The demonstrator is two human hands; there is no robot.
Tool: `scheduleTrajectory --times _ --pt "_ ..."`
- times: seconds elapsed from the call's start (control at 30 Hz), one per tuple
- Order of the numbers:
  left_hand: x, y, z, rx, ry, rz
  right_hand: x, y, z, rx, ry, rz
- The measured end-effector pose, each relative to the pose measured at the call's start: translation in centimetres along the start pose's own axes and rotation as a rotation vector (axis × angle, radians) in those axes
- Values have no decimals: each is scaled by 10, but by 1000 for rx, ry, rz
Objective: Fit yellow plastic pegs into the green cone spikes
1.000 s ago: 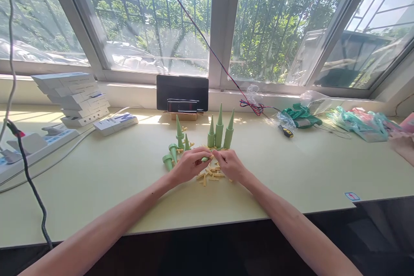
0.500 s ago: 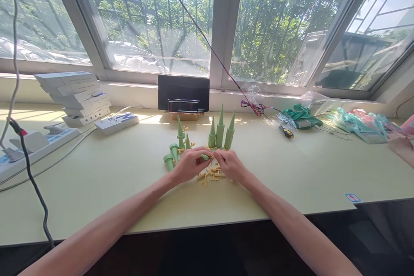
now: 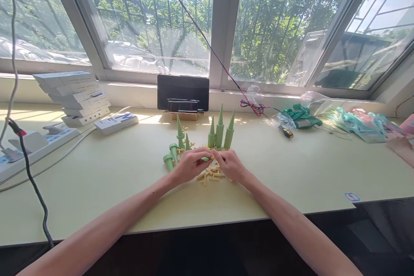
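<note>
My left hand (image 3: 190, 164) is closed around a green plastic watering spike (image 3: 205, 159), mostly covered by its fingers. At the spike's end, my right hand (image 3: 231, 164) pinches a small yellow valve piece (image 3: 211, 157); the fingers hide most of it. Both hands meet just above a loose heap of yellow valve pieces (image 3: 211, 172). Behind the right hand, 3 green spikes (image 3: 219, 133) stand with their points up. Several more green spikes (image 3: 168, 161), some with caps and yellow pieces, stand or lean left of the left hand.
A tablet on a stand (image 3: 183, 92) is behind the spikes. White boxes (image 3: 77, 99) and a power strip (image 3: 48, 146) are at left. To the right lie a yellow-black screwdriver (image 3: 286, 132), green bags (image 3: 302, 117) and another person's hand (image 3: 401, 146). The table's front edge runs below my forearms.
Both hands stay in nearly the same place, with only slight finger movement around the green watering spike and the yellow piece. The view has shifted very slightly.
</note>
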State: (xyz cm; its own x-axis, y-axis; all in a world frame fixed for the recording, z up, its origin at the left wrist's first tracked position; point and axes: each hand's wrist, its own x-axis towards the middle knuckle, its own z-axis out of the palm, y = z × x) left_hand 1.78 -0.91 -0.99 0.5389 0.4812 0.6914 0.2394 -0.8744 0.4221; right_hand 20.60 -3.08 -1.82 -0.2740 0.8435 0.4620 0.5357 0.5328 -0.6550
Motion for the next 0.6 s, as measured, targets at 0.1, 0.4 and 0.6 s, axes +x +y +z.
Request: scheduleTrajectory --times 0.1,0.4,0.6 --pt "1 1 -1 -15 -2 -26 0 0 -1 -5 -15 -26" --pt "2 1 -1 -52 -21 -61 0 4 -1 -32 -62 -67" --pt "2 4 0 -1 7 -8 0 4 0 -54 -13 -76"
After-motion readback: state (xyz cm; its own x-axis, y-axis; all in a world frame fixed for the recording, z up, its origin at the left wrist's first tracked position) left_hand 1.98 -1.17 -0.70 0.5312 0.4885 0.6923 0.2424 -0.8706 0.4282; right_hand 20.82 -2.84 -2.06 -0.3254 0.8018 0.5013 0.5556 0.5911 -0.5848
